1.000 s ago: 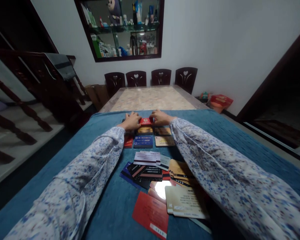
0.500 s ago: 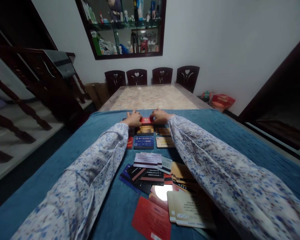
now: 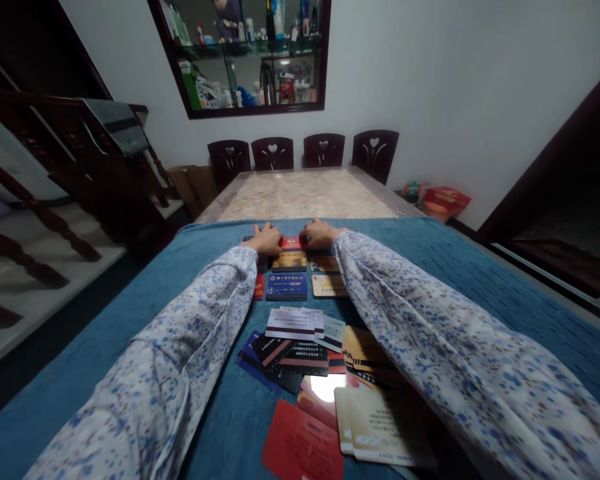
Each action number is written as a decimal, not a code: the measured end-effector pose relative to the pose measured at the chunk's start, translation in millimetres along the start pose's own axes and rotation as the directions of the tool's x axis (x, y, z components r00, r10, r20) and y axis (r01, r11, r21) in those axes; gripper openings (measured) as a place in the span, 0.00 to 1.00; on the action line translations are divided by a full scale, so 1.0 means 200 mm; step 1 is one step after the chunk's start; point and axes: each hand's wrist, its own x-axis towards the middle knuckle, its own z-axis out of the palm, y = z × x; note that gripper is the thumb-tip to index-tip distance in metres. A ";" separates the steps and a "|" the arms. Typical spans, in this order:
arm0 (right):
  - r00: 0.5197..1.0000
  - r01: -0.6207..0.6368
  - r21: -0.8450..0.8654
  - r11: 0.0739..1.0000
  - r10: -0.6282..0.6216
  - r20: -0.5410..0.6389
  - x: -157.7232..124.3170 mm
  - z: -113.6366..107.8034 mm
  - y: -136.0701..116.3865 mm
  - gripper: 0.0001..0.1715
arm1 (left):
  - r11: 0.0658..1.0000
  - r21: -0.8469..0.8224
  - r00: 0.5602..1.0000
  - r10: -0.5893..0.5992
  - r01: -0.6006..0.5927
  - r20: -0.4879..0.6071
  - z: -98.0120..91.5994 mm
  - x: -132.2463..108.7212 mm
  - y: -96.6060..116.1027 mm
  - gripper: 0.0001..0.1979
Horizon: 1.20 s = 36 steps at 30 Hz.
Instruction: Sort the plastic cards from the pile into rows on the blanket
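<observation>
At the far row of card stacks, a red card (image 3: 292,244) lies between my two hands. My left hand (image 3: 267,240) is at its left edge with the fingers curled down; my right hand (image 3: 319,235) is at its right edge, fingers bent in the same way. Fingertips of both are partly hidden. Nearer to me sit a gold card stack (image 3: 289,261), a blue card stack (image 3: 287,287) and a cream card stack (image 3: 329,286). Part of another red card (image 3: 259,287) shows beside my left sleeve.
Loose cards overlap closer to me: white cards (image 3: 293,324), black striped cards (image 3: 300,358), a red card (image 3: 304,443) and pale gold cards (image 3: 380,423). A blue cloth (image 3: 190,280) covers the near table; bare tabletop (image 3: 305,193) and several chairs (image 3: 325,151) lie beyond.
Both hands stay at the red card's sides, with only a slight shift of the fingers. The view has tilted very slightly; the cards lie as before.
</observation>
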 end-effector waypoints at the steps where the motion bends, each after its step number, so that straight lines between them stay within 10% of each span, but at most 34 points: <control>1: 1.000 0.002 0.009 1.000 -0.002 0.001 0.00 0.00 0.00 0.19 | 1.000 -0.004 1.000 0.003 -0.003 0.001 0.00 0.00 0.00 0.15; 36: 0.998 -0.027 -0.024 0.999 0.028 0.057 -0.06 -0.05 -0.07 0.24 | 0.998 -0.054 1.000 -0.025 0.026 0.007 0.00 0.00 -0.02 0.18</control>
